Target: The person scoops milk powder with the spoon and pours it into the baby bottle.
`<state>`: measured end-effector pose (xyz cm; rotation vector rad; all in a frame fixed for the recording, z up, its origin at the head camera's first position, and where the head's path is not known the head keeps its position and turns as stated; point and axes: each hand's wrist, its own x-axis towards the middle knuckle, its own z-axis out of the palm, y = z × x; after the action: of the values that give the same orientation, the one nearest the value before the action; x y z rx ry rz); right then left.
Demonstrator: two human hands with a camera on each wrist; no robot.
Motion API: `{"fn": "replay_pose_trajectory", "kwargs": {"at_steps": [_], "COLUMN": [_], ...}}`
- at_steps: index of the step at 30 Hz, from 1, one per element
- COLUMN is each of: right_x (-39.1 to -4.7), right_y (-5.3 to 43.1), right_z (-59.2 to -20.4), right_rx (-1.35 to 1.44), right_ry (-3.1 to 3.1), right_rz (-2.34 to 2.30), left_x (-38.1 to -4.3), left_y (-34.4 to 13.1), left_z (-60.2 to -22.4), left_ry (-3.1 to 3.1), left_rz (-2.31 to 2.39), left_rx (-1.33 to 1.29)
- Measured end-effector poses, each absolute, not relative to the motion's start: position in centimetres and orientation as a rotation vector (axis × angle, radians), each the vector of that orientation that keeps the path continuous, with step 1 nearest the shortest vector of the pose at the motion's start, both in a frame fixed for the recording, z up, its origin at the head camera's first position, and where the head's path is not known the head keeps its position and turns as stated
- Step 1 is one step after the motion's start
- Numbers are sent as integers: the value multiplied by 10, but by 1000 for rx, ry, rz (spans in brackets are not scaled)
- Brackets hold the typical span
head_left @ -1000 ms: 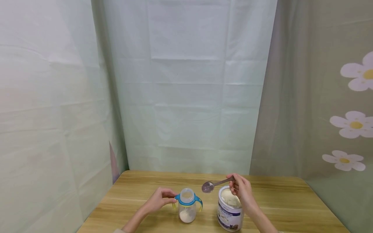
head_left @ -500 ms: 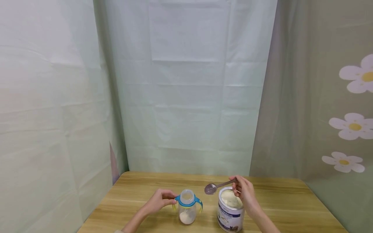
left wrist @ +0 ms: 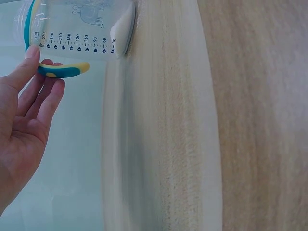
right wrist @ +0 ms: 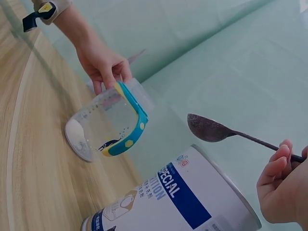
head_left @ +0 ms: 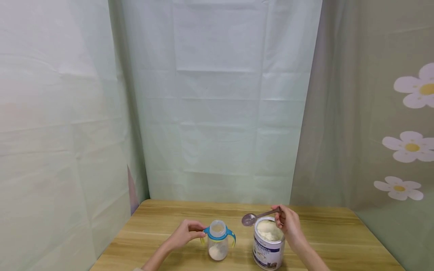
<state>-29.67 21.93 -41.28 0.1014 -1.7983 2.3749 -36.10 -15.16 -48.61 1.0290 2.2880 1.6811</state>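
Observation:
A clear baby bottle with a blue and yellow two-handled collar stands upright on the table, uncapped, with white powder at its bottom. My left hand pinches the bottle's left handle between thumb and fingers. In my right hand, the end of a dark spoon is gripped. The spoon's bowl hangs left of and above the rim of an open powder can, with a little white residue in it. Pale powder fills much of the can. The right wrist view shows the spoon bowl from the side.
The wood-grain table carries the bottle and the can side by side. Pale curtains hang behind and at both sides, with white flowers printed on the right one. A strap circles the left wrist.
My right hand has moved slightly to the right with the spoon, carrying its bowl away from the bottle and closer to the can. The left hand and the bottle stay in place.

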Motion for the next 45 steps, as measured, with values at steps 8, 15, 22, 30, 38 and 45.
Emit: {"fn": "replay_pose_trajectory", "kwargs": {"at_steps": [8, 15, 22, 30, 38, 45], "right_x": [-295, -296, -294, -295, -297, -294], "right_y": [225, 231, 235, 237, 239, 237], "right_z": [-413, -413, -412, -414, -415, -419], "right_rx": [87, 54, 65, 28, 15, 149], "right_ry": [-1810, -1791, -1778, -1785, -1875, -1938], "right_rz": [2342, 2305, 2272, 2091, 1885, 1676], "left_x": [-359, -358, -359, -361, -361, -361], "left_y": [-152, -151, -151, -152, -151, -152], "left_z": [-485, -485, -486, -490, -490, -491], "left_ry": [2294, 2290, 2291, 2282, 2276, 2269], "left_rz": [1666, 1679, 1677, 1696, 1709, 1710], "left_rx": [1003, 999, 1014, 1045, 1052, 1029]}}
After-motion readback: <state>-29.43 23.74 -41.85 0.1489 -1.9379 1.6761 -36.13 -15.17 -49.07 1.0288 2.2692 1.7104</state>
